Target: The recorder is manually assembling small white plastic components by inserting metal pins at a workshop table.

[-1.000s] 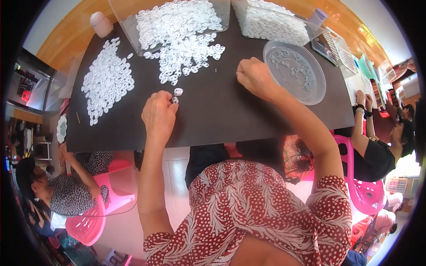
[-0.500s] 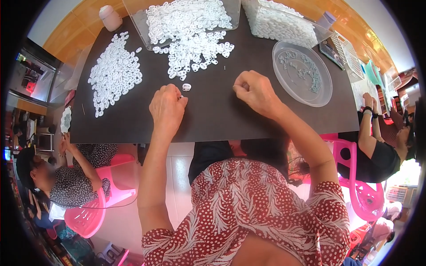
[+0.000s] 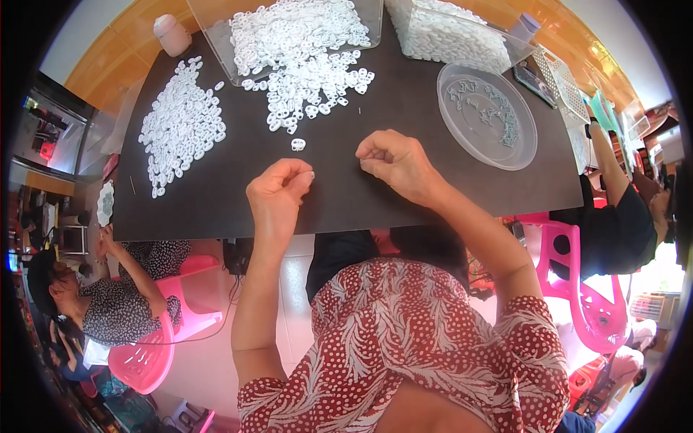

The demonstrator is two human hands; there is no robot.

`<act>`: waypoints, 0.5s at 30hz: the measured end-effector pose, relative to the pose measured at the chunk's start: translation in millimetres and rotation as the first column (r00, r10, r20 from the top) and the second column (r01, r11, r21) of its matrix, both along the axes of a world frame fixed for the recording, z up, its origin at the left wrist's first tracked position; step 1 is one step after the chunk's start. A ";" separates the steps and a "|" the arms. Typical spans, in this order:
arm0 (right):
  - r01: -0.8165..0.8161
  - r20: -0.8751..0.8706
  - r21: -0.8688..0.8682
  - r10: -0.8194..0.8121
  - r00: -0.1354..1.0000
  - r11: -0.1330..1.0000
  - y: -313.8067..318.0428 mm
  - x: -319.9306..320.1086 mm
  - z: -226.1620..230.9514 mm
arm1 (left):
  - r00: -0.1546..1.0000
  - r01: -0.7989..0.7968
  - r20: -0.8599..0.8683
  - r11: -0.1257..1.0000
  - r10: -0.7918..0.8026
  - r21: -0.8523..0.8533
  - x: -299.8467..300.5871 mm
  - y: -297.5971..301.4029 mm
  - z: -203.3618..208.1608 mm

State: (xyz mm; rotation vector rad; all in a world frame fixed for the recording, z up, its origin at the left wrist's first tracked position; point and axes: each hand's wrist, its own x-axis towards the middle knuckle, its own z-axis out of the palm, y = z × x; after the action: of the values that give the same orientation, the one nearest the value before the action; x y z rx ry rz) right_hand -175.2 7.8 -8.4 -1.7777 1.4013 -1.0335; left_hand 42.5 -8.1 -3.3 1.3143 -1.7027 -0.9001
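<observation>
My left hand [image 3: 277, 193] is closed in a pinch above the near part of the dark table, with a bit of a small white plastic piece [image 3: 312, 175] showing at the fingertips. To its right, my right hand [image 3: 398, 163] also has thumb and fingers pressed together; whatever they hold is too small to make out. Just beyond the left hand lies a single white two-holed plastic piece [image 3: 298, 144]. A loose heap of such pieces [image 3: 307, 90] spills toward me from a clear bin [image 3: 211, 45]. Right of my right hand sits a round clear tray [image 3: 449, 133] holding small grey metal bits [image 3: 498, 108].
At the left is another heap of white oval pieces [image 3: 184, 123]. A second clear bin [image 3: 530, 52], a phone [image 3: 534, 83] and a white basket [image 3: 563, 83] stand far right. A pink-white bottle [image 3: 172, 36] is far left. People sit on both sides on pink chairs [image 3: 195, 303].
My left hand has come nearer me and turned, showing the white piece at its fingertips. The right hand has moved left and slightly nearer, toward the left hand. The view has shifted a little.
</observation>
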 end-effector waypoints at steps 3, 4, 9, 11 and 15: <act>-0.013 0.046 -0.091 0.018 0.999 0.996 4.6 9.2 3.4 | 0.847 0.162 -0.529 0.930 0.040 0.330 -8.8 2.4 -0.9; -0.008 0.046 -0.085 0.011 0.999 0.996 5.5 11.4 4.6 | 0.798 0.190 -0.599 0.915 0.069 0.357 -13.6 4.0 -2.7; 0.024 0.250 -0.003 -0.023 0.968 1.000 11.9 23.3 15.1 | 0.705 0.211 -0.698 0.903 0.125 0.375 -34.0 17.7 2.7; 0.043 0.346 0.035 -0.053 0.937 0.998 13.4 27.7 9.6 | 0.695 0.217 -0.709 0.905 0.120 0.365 -37.1 21.0 4.6; 0.079 0.384 0.047 -0.091 0.919 0.996 17.5 27.3 9.1 | 0.671 0.214 -0.731 0.911 0.125 0.352 -37.8 24.2 4.1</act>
State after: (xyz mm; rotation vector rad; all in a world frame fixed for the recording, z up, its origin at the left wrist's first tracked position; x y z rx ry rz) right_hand -147.9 25.3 0.7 -1.4016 1.2439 -1.3184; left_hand 4.7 16.1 0.8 0.9245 -0.9085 -1.6309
